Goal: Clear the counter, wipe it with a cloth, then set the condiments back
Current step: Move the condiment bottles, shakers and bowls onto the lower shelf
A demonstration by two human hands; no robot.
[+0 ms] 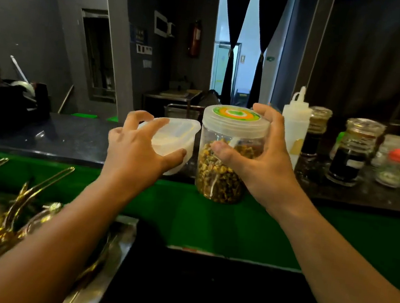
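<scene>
**Clearing, two at a time**

Our left grip held the white tub just left of the flower jar, with the thumb on its side wall and the fingers spread over the lid. Our right grip wrapped that jar at mid-body, off the bench. We judged both to be light, stiff, smooth plastic that could slip, so best held round the body below the lid. Right of the jar stood a squeeze bottle and dark glass jars, likely heavier and breakable.
</scene>
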